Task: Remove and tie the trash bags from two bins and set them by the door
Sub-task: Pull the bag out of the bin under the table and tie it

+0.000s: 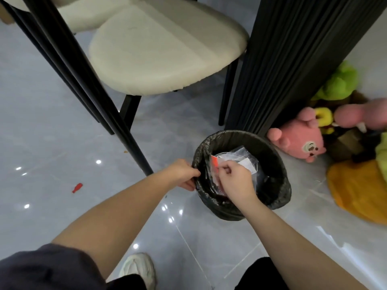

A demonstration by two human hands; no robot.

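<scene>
Bag (280, 191), black, lines bin (228, 215) on floor (52, 122); L hand (182, 174) pinches its rim at left, R hand (234, 181) pinches clear wrapper (240, 158) inside. Chair leg (134, 147) just beside L hand, pedestal (293, 59) close behind bin, plush toys (299, 139) at right. Glossy grey tile, small red bit (77, 187) at left.

The person's left hand (184, 174) grips the black trash bag (281, 185) at the left rim of the small round bin (229, 215), while the right hand (235, 180), fingers curled, pinches a clear plastic wrapper (243, 156) inside, with a cream chair (159, 49) and a pink plush toy (299, 139) close by.
</scene>
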